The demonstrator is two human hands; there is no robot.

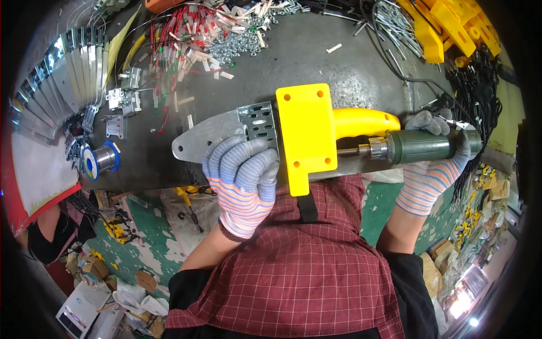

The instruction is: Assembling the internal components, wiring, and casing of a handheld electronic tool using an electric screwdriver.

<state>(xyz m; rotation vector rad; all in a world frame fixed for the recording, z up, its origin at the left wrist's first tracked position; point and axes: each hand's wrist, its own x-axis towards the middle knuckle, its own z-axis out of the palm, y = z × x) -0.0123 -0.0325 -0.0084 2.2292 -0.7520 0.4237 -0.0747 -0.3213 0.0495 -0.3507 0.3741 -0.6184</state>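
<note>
A tool with a yellow plastic housing (305, 133), a yellow handle (367, 121) and a flat grey metal plate (206, 133) lies across the near edge of the workbench, in front of me. A slotted metal guard (261, 120) joins plate and housing. My left hand (244, 183), in a striped knit glove, curls its fingers over the plate and guard. My right hand (432, 183), gloved alike, is wrapped round a dark green electric screwdriver (418, 147). The screwdriver's bit (349, 152) points left at the housing's side, below the handle; whether it touches a screw cannot be seen.
Red-wired indicator lights (183, 37) and loose nuts (234, 46) are heaped at the far side. Yellow handle shells (451, 25) and black cables (480, 101) lie right. At left are metal plates (76, 76), a solder spool (103, 160) and another person's arm (48, 223).
</note>
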